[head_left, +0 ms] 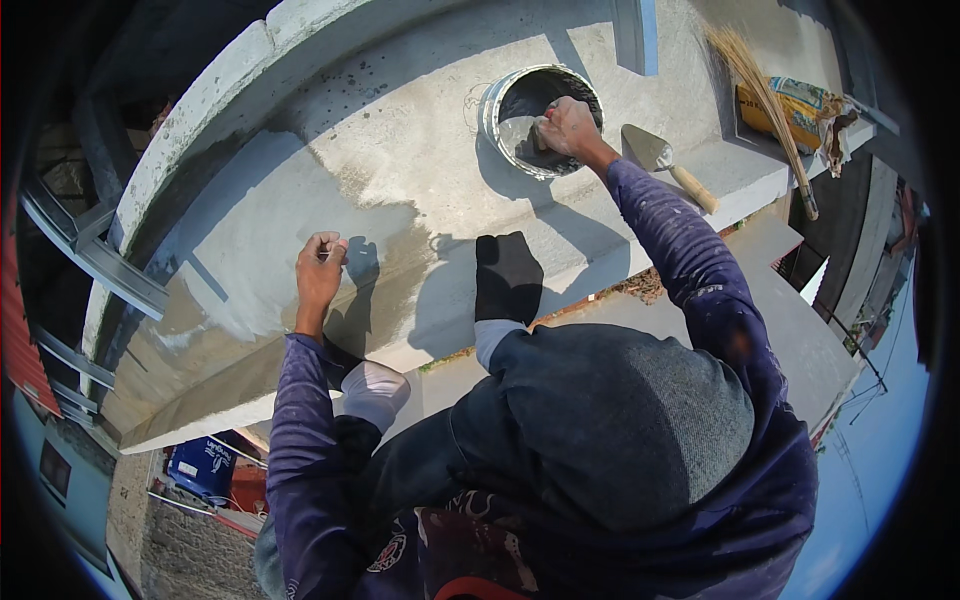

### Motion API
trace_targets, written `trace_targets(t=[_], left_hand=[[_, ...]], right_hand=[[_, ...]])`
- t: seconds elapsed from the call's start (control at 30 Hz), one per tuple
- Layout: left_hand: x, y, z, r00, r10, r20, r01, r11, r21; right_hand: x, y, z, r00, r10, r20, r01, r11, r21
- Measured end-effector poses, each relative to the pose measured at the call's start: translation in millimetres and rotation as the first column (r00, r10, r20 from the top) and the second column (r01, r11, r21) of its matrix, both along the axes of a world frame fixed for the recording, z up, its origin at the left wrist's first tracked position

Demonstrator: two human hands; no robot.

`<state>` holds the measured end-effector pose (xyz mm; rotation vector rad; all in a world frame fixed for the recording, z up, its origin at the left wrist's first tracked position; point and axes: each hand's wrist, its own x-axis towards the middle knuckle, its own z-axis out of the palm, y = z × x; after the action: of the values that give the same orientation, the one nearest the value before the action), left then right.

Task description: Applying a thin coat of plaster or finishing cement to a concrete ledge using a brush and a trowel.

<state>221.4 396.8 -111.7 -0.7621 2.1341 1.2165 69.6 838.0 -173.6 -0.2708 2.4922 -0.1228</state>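
Observation:
My right hand (570, 128) reaches into the mouth of a white bucket (492, 118), fingers wrapped round a flat-bladed tool (519, 133) with a pale grey face. Its handle is mostly covered by the hand. Dark grey shows inside the bucket. Just right of it, a pointing trowel (648, 150) with a wooden handle lies on the concrete ledge (430, 130). Over the ledge at the left, my left hand (322, 258) is held up with its fingers curled in, and nothing shows in them. Near it a smooth wet grey coat (250, 215) covers part of the concrete.
A low curved concrete wall (190, 130) bounds the far left. Metal posts (634, 35) stand at the back and left. At the right lie a stick broom (765, 100) and a yellow bag (785, 112). The ledge drops off beside my feet; a blue container (205, 467) sits below.

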Motion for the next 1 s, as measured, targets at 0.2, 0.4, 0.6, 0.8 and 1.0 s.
trace_targets(t=[0.2,0.4,0.6,0.8,1.0], left_hand=[[6,4,-7,0.999,-0.032,0.020,0.032,0.999,0.013],[6,13,-6,0.998,-0.046,0.031,0.045,0.999,0.031],[6,16,-6,0.999,-0.048,0.004,0.048,0.999,0.022],[11,16,-7,0.999,-0.047,-0.001,0.047,0.999,0.023],[18,11,-6,0.999,-0.042,0.010,0.042,0.999,-0.010]], right_hand=[[18,-34,25,0.852,-0.519,0.060,0.497,0.769,-0.401],[-1,-16,22,0.892,-0.395,-0.218,0.233,0.817,-0.527],[17,-9,24,0.960,-0.249,-0.128,0.189,0.913,-0.361],[22,-14,23,0.924,-0.375,0.078,0.364,0.794,-0.487],[5,-7,36,0.845,-0.534,-0.027,0.437,0.720,-0.540]])
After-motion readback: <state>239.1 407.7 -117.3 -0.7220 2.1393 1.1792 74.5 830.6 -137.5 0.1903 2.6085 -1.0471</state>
